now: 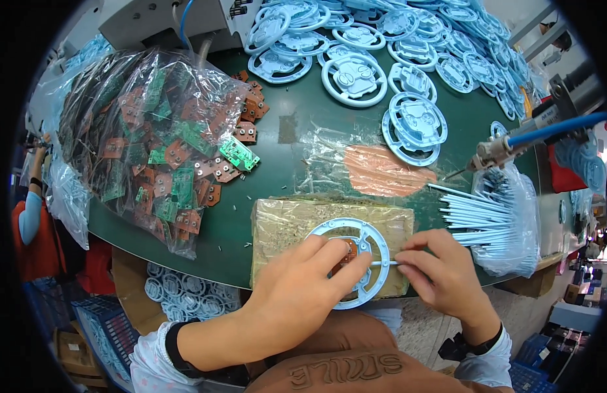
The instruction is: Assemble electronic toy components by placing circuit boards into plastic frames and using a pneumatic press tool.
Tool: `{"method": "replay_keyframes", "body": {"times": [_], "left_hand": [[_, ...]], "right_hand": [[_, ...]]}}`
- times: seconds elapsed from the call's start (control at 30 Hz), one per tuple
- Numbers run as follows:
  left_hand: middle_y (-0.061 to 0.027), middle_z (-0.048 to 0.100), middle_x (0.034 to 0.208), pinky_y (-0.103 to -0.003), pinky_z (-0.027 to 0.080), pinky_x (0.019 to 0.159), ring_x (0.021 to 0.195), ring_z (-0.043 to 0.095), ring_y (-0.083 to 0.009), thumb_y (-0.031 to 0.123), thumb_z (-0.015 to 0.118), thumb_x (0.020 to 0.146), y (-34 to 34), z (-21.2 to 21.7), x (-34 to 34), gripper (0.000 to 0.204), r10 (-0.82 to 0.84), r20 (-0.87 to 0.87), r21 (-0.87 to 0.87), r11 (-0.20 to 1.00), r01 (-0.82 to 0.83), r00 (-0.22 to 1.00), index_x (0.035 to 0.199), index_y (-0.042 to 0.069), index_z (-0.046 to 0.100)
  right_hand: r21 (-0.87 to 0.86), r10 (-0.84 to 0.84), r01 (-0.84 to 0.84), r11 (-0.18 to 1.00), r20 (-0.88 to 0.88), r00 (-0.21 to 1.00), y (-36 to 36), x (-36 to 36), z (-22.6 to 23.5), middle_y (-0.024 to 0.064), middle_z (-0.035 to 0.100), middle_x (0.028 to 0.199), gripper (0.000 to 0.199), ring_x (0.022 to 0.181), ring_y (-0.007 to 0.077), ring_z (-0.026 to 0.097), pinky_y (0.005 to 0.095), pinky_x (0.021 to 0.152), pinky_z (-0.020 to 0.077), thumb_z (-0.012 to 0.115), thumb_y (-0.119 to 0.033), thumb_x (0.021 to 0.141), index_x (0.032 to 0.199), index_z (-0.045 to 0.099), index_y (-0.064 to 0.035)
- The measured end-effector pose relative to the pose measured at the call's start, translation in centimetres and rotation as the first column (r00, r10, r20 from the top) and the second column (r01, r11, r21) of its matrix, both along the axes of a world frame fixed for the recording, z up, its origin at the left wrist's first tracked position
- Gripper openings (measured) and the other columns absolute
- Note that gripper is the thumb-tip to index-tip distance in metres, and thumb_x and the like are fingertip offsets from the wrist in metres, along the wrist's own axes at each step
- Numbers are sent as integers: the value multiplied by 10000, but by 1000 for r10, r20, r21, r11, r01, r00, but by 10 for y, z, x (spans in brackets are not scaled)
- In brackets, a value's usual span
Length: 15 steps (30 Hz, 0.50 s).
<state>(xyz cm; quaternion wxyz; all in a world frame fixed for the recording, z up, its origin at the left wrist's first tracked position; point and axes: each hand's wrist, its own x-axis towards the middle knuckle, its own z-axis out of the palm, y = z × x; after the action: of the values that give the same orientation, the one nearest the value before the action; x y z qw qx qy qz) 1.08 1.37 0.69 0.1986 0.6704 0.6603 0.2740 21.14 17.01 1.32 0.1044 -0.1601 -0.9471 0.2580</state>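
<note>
A light blue plastic toy steering wheel (380, 245) lies on a worn, film-covered pad (277, 223) at the front of the table. My left hand (303, 278) is closed over its left side, fingers curled onto the middle and hiding much of it. Beside those fingertips a brown circuit board (348, 254) shows inside the wheel. At the wheel's right, my right hand (441, 272) pinches a thin light blue plastic rod (387, 263) that crosses the rim toward the centre. The rod's inner end is hard to make out.
A clear bag (146, 137) of brown and green circuit boards fills the table's left. More blue wheels (354, 80) are heaped at the back. On the right lie bagged blue rods (480, 216), below a metal-tipped tool (490, 154) with a blue hose. Orange film (385, 170) is stuck behind the pad.
</note>
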Motion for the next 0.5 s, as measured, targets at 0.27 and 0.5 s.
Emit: {"method": "replay_keyframes", "body": {"times": [0.27, 0.5], "left_hand": [[-95, 537, 995, -332, 512, 740, 908, 555, -238, 96, 629, 773, -8, -6, 2, 358, -40, -131, 130, 990, 57, 991, 1112, 2, 692], [-158, 582, 1188, -367, 530, 823, 1027, 584, -287, 115, 628, 769, -11, -7, 9, 458, -64, -141, 116, 990, 80, 988, 1216, 27, 672]], "right_hand": [[72, -169, 254, 965, -572, 803, 138, -54, 106, 135, 597, 1034, 449, 886, 243, 617, 418, 832, 511, 539, -301, 1013, 1342, 521, 5], [-664, -112, -349, 662, -547, 829, 157, -42, 169, 201, 572, 1340, 632, 1229, 305, 599, 501, 1075, 477, 526, -441, 996, 1421, 462, 22]]}}
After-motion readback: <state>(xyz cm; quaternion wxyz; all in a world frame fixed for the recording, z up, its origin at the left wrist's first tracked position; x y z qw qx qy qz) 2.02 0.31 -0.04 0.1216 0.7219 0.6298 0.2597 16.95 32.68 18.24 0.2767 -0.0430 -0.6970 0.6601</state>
